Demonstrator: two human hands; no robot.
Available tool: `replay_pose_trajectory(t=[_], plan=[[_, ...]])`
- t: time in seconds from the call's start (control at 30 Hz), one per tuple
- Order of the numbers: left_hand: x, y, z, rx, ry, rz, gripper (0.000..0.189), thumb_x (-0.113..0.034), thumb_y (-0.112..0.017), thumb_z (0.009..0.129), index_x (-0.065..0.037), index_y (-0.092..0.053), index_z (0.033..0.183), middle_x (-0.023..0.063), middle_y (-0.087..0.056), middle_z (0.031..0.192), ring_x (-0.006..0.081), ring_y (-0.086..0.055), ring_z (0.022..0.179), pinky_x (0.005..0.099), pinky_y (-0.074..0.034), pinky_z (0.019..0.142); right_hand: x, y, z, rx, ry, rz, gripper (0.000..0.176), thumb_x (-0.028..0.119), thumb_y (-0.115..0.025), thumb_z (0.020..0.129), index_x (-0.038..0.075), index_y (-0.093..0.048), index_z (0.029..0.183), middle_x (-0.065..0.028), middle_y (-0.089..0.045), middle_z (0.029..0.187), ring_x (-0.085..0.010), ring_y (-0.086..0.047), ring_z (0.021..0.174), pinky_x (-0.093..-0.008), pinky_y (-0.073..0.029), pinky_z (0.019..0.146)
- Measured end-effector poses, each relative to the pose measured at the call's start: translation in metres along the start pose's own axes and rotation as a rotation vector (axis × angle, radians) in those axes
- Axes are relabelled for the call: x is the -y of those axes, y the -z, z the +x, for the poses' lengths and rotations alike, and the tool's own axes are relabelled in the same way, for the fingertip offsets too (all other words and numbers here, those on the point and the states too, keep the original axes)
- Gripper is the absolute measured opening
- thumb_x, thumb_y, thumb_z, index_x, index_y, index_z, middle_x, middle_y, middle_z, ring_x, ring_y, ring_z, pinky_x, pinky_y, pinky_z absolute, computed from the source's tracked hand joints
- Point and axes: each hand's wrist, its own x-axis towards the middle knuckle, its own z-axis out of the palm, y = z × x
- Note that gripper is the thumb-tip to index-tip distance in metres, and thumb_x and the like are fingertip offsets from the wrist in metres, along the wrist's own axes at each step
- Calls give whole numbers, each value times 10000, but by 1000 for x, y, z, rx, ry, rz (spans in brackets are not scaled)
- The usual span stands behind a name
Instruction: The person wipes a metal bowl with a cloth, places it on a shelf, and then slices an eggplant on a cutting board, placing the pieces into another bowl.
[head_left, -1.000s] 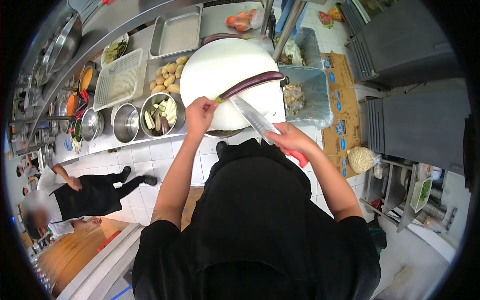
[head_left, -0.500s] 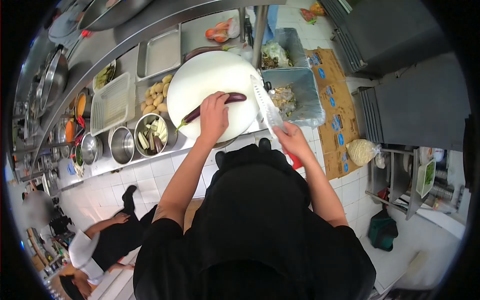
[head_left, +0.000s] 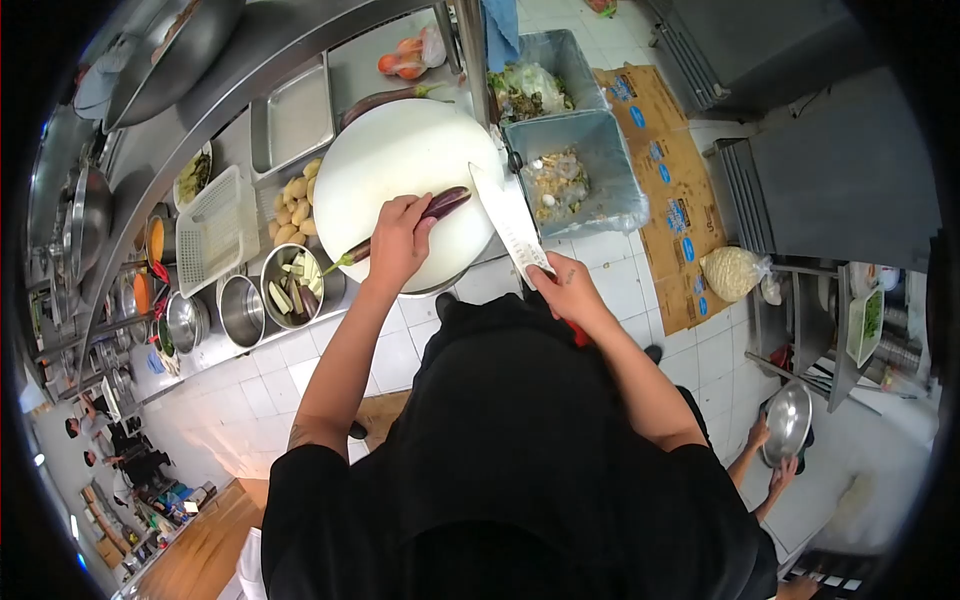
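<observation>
A long purple eggplant point(head_left: 447, 203) with a green stem lies across the round white cutting board point(head_left: 385, 135). My left hand point(head_left: 400, 238) is closed around its middle and presses it to the board. In my right hand point(head_left: 563, 287) is a large knife point(head_left: 507, 220), its tip over the board's right edge and its broad blade at the edge nearest the bins. Left of the board, a metal pot point(head_left: 272, 262) holds cut eggplant pieces point(head_left: 294, 290). Another whole eggplant point(head_left: 385, 101) rests behind the board.
Potatoes point(head_left: 293, 208), a white basket point(head_left: 215, 228), a metal tray point(head_left: 292, 122) and an empty pot point(head_left: 242, 310) stand left of the board. Two scrap bins point(head_left: 603, 150) are on the right. A person's hands point(head_left: 770, 470) hold a metal bowl point(head_left: 787, 424) at lower right.
The view has shifted. My right hand and knife have moved closer to my body. The person at lower left is gone from there; hands with a bowl appear at lower right.
</observation>
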Motion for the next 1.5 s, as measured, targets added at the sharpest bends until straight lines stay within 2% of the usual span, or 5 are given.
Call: replay_pose_trajectory(t=[0.23, 0.43, 0.73, 1.17, 1.5], plan=[[-2, 1, 4, 5, 162, -102, 337, -75, -767, 893, -34, -761, 1227, 165, -724, 1094, 355, -666, 1005, 417, -541, 897, -5, 1, -14, -18, -13, -70, 340, 286, -688, 1019, -26, -621, 901, -150, -639, 648, -223, -586, 460, -395, -451, 468], [-2, 0, 6, -6, 106, -39, 314, -80, -742, 912, -27, -763, 1221, 164, -717, 1055, 352, -660, 965, 425, -537, 874, -13, -6, -12, -64, 45, -128, 376, 305, -702, 999, -42, -614, 884, -207, -637, 684, -326, -630, 601, -438, -482, 592], [0, 0, 7, 18, 116, -38, 308, -92, -732, 917, -19, -762, 1214, 163, -696, 1054, 355, -638, 958, 431, -535, 866, -15, -8, -10, -46, 27, -143, 370, 315, -696, 1003, -35, -628, 902, -216, -638, 690, -332, -616, 592, -434, -469, 578], [-16, -28, 6, -94, 67, -51, 336, -81, -732, 903, 11, -743, 1226, 187, -691, 1057, 371, -633, 955, 442, -534, 873, 52, -16, 111, 51, 105, -26, 374, 312, -655, 1003, -62, -663, 1014, -142, -648, 672, -222, -618, 446, -390, -490, 440], [-27, -30, 9, -154, 255, -222, 308, -61, -753, 896, 1, -617, 1165, 196, -663, 1063, 382, -658, 993, 461, -538, 878, 37, -21, 103, 156, 18, 61, 360, 306, -655, 1012, -51, -653, 1058, -85, -618, 668, -192, -570, 420, -371, -460, 411]])
